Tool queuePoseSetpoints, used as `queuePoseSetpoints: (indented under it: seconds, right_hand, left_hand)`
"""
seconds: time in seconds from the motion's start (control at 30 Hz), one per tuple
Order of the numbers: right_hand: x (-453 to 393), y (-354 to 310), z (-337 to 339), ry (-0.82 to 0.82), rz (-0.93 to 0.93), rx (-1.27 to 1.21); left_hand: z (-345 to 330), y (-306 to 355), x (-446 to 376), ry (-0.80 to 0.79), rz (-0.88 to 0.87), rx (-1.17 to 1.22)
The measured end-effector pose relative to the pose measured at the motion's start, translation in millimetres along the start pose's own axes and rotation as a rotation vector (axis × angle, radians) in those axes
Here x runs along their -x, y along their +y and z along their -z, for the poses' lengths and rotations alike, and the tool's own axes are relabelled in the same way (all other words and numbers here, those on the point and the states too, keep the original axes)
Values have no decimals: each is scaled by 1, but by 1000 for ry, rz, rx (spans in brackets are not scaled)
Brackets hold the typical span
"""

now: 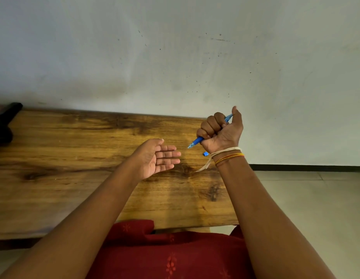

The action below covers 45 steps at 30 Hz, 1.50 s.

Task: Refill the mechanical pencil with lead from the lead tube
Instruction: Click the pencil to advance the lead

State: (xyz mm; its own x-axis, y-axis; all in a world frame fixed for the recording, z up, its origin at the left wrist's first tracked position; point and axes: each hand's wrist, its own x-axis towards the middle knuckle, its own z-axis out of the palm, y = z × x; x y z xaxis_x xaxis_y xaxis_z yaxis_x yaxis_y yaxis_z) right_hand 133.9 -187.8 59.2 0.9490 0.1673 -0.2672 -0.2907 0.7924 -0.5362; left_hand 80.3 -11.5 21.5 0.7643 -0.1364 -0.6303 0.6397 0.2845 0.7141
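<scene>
Your right hand (220, 131) was closed in a fist around the blue mechanical pencil (197, 141), fingers wrapped over the barrel and the thumb raised against its upper end. The pencil sat tilted in that grip, its clear tip poking out below the fist and pointing down and left toward your other hand. You held it above the bench (74, 141), near the right end of the far edge by the wall. Threads (228, 156) in white, yellow and orange circled that wrist.

Your left hand (157, 158) was spread, palm up and fingers out flat toward the pencil tip, holding nothing and not touching the pencil. It hovered over the middle of the bench.

A small blue piece (205, 154) lay on the bench just beside your right wrist; what it was I could not tell.
</scene>
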Motion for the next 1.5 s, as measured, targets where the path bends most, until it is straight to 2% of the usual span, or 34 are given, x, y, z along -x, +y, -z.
queuePoseSetpoints:
  seconds: [1.5]
  right_hand:
    - [-2,4,0,-36,-11,77]
  left_hand:
    - [-3,-3,-1,-61,-7,22]
